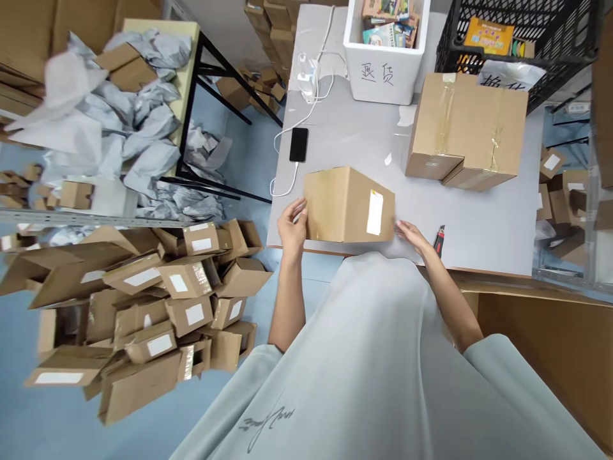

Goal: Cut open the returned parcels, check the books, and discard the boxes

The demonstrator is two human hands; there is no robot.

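Note:
A closed cardboard box [328,206] with a white label rests near the front edge of the grey table, between my two hands. My left hand [292,225] grips its left side, with the fingers curled at the edge. At the box's right side, the fingertips of my right hand [412,235] press against the lower corner. A red and black utility knife [439,241] lies just right of my right wrist. Behind the box is a black phone [299,145] plugged into a white cable.
Two larger taped cardboard boxes [488,128] stand at the right. Farther back are a white foam bin [385,73] holding colourful packs and a black crate [550,54]. Opened cartons [191,313] pile up on the floor at left, below a side table heaped with grey mailing bags [153,128].

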